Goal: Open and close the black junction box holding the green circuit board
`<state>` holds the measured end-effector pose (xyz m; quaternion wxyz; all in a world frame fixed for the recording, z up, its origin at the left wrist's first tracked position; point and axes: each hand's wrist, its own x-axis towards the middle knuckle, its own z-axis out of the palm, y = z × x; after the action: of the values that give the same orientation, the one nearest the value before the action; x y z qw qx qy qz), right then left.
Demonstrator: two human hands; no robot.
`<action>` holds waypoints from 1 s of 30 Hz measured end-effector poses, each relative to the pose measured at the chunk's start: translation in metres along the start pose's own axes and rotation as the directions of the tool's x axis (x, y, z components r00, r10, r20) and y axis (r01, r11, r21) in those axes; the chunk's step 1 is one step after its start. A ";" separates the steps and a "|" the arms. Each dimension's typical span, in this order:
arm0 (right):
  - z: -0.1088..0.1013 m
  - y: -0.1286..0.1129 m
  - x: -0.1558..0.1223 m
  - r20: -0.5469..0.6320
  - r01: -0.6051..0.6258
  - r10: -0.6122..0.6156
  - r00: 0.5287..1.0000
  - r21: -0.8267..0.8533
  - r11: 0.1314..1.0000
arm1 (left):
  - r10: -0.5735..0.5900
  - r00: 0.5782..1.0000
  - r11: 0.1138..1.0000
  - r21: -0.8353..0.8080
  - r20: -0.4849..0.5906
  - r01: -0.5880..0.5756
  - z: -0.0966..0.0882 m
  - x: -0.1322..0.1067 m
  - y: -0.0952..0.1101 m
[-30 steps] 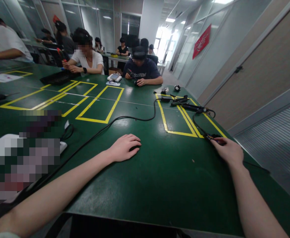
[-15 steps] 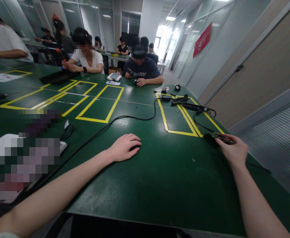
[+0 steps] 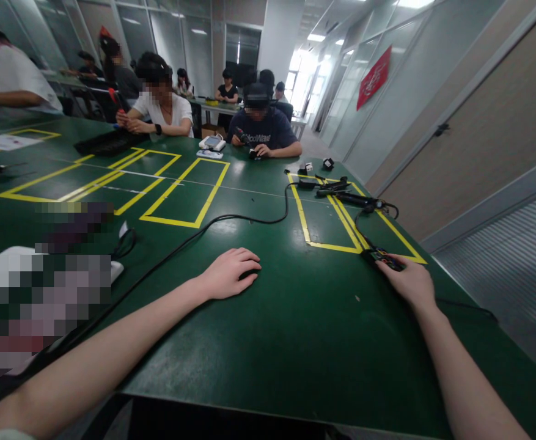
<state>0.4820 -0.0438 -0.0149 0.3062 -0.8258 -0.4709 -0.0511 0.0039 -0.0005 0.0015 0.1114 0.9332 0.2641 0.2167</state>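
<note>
Wearer's pale, whitish cloth sleeve, bare left forearm and bare right forearm.
The sleeve, at eight o'clock, has a curved edge; the forearms, toward eight and four o'clock, taper to the bare left hand and bare right hand.

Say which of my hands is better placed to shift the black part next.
Right, I'd judge. Your right hand has its fingers on the black part, near the yellow tape. Your left hand lies palm down on the table, well away from it.
</note>
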 end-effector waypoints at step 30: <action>0.022 -0.196 -0.146 0.166 0.614 -0.847 0.505 0.620 0.487 | 0.109 0.993 0.989 -0.107 0.052 -0.103 -0.002 -0.003 0.008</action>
<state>0.2382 -0.0683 0.0021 0.3291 -0.4139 -0.8383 0.1326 0.0043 -0.0090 0.0048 0.1560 0.9447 0.1991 0.2089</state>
